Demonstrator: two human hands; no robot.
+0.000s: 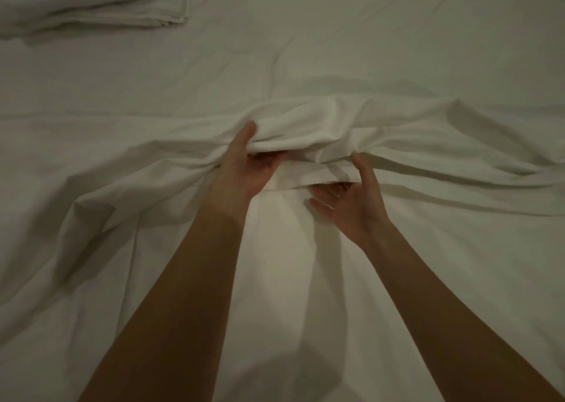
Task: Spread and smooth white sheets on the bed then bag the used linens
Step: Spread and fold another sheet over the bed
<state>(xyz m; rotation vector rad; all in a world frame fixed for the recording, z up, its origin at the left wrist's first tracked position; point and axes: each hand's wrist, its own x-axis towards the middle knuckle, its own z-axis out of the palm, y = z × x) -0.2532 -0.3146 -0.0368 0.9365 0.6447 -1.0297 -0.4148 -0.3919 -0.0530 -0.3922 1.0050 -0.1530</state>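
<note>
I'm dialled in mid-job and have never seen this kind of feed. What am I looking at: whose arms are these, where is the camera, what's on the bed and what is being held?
There is no machine here: a person works with two bare hands. The single picture comes from a camera worn on the person's head, looking forward and down, so the arms enter from the bottom edge. Nearly everything in view is a bed covered by a white sheet, still wrinkled. The left hand grips a bunched fold of that sheet, thumb on top and fingers underneath. The right hand pinches the same fold from its other side, thumb up, fingers tucked under the cloth. At the far left lies a stack of folded white linens, untouched.
</note>
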